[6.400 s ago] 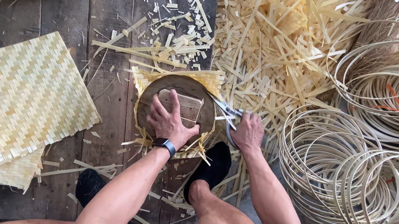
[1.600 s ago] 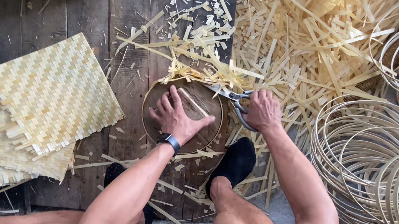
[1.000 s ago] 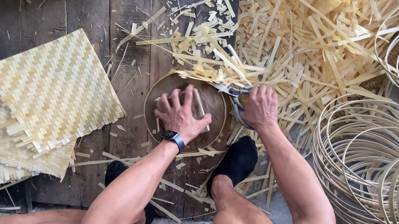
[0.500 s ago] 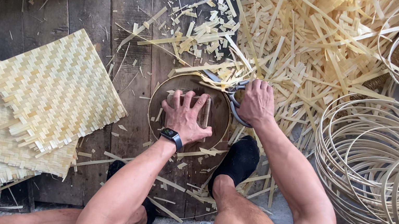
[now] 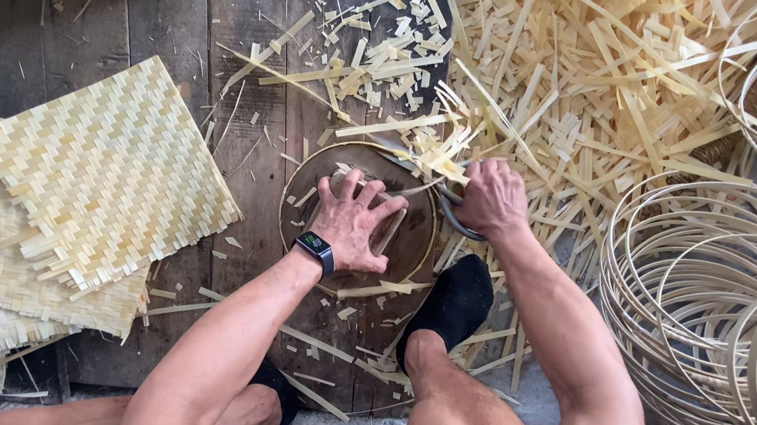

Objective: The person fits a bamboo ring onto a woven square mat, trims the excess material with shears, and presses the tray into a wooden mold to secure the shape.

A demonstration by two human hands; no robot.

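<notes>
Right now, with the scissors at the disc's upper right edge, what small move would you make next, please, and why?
Probably turn the round disc slightly under the left hand: uncut strips jut past its rim beside the scissors in the right hand.

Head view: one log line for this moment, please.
left hand flat on round disc | right hand gripping scissors at disc edge | bamboo offcuts behind

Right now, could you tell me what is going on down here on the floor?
A person sits on the wooden floor, pressing the left hand flat on a round dark disc. The right hand works scissors at the disc's top edge, cutting pale woven strips. Offcuts lie beyond, woven mats at the left, hoops at the right.
</notes>
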